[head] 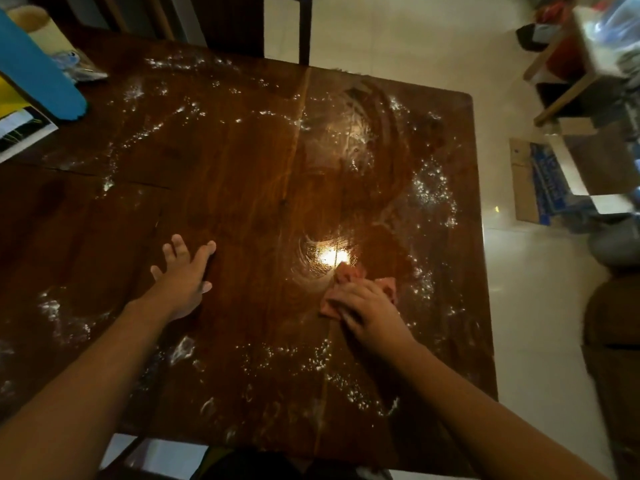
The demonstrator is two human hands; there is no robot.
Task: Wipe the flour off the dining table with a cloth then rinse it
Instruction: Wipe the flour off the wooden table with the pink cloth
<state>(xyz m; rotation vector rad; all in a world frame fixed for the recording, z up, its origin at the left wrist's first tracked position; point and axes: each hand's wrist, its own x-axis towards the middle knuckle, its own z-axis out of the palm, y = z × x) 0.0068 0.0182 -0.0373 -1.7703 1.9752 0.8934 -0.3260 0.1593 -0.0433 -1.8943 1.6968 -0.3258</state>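
Note:
A dark wooden dining table (242,188) fills the view, dusted with white flour (433,192) in patches along its right side, front and far left. Wet swirl marks shine around a lamp's reflection in the middle. My right hand (367,308) presses a crumpled pink cloth (349,275) flat on the table just right of centre, fingers over it. My left hand (185,275) lies flat on the wood with its fingers spread, left of the cloth, holding nothing.
A blue object (38,74) and papers (17,129) sit at the table's far left corner. A dark chair (242,26) stands behind the table. On the tiled floor to the right are a cardboard box (540,181) and a shelf (581,60).

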